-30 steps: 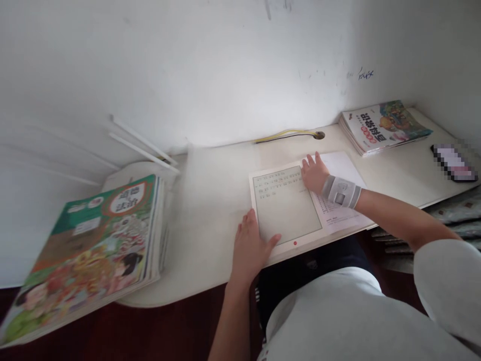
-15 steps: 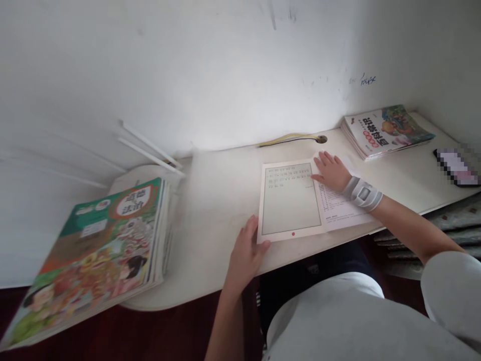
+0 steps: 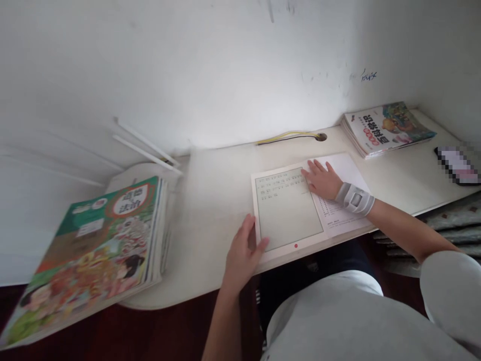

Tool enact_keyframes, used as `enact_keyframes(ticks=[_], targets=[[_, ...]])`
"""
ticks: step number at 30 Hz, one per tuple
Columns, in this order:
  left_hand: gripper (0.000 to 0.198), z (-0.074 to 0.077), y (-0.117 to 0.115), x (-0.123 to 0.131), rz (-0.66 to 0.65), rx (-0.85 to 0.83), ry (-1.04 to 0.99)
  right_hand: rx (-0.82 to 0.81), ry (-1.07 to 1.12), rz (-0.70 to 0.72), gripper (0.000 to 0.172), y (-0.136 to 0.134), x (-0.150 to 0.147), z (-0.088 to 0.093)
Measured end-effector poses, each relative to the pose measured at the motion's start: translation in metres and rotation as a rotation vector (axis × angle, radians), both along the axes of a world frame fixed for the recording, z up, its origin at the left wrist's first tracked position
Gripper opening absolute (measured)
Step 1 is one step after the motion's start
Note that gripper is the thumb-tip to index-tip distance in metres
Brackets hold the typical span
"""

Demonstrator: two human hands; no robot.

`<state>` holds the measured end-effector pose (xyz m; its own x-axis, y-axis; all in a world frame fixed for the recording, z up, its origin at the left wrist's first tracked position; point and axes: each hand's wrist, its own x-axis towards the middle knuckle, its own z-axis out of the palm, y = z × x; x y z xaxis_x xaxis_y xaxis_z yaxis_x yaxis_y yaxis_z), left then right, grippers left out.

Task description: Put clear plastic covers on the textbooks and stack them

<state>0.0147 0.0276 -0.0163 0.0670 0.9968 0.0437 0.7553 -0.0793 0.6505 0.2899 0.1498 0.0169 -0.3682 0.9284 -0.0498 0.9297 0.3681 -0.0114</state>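
An open booklet (image 3: 289, 220) lies on the white desk in front of me. Its left page has a dark border, a few lines of small print at the top and a red dot at the bottom. My left hand (image 3: 242, 253) is at its lower left edge, thumb over the page margin and fingers along the side. Across the fold rests my right hand (image 3: 323, 180), lying flat with fingers spread, partly covering the text of the right page. A grey-and-white band (image 3: 355, 199) with a small rectangular piece circles my right wrist.
At the left is a stack of books (image 3: 90, 250) with a green illustrated cover. Another pile of booklets (image 3: 387, 130) sits at the back right, near a phone (image 3: 458, 165) with a blurred screen. Yellow and black cables (image 3: 289, 136) run along the wall into a desk hole.
The booklet has shifted slightly left and its left page now lies lower toward me. My right hand has moved a little left and down with it; my left hand stays at the edge.
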Motion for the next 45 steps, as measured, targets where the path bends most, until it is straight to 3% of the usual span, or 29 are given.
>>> enact_keyframes(ticks=[5, 8, 13, 16, 20, 24, 29, 33, 37, 41, 45], targets=[[0.103, -0.002, 0.000, 0.002, -0.251, 0.030, 0.342, -0.042, -0.029, -0.046, 0.052, 0.013, -0.009, 0.004], [0.098, -0.002, 0.001, 0.001, -0.266, 0.054, 0.366, -0.076, -0.020, -0.086, 0.054, 0.016, -0.010, 0.004], [0.081, 0.002, -0.002, -0.001, -0.188, 0.050, 0.238, -0.073, 0.025, -0.130, 0.055, 0.017, -0.009, 0.001], [0.072, 0.003, -0.005, -0.003, -0.107, -0.019, 0.070, -0.053, 0.046, -0.148, 0.054, 0.022, -0.007, -0.002], [0.068, 0.009, -0.004, -0.004, 0.016, -0.133, -0.391, -0.029, 0.000, -0.154, 0.053, 0.013, -0.011, 0.002], [0.061, 0.028, 0.013, -0.009, 0.182, -0.309, -0.803, 0.039, -0.043, -0.044, 0.056, -0.036, -0.012, 0.004], [0.032, 0.048, 0.045, -0.024, 0.179, -0.630, -1.126, 0.135, -0.028, 0.066, 0.072, -0.095, 0.007, -0.014], [0.016, 0.050, 0.062, -0.020, 0.226, -0.749, -1.070, 0.195, 0.006, 0.068, 0.076, -0.103, 0.015, -0.031], [0.024, 0.055, 0.063, -0.001, 0.041, -0.677, -0.816, 0.225, 0.072, 0.061, 0.077, -0.101, 0.013, -0.040], [0.031, 0.081, 0.061, 0.026, -0.067, -0.520, -0.764, 0.173, 0.275, 0.054, 0.077, -0.101, 0.017, -0.046], [0.030, 0.117, 0.065, 0.068, -0.158, -0.374, -0.797, -0.044, 0.790, 0.023, 0.075, -0.095, 0.032, -0.039]])
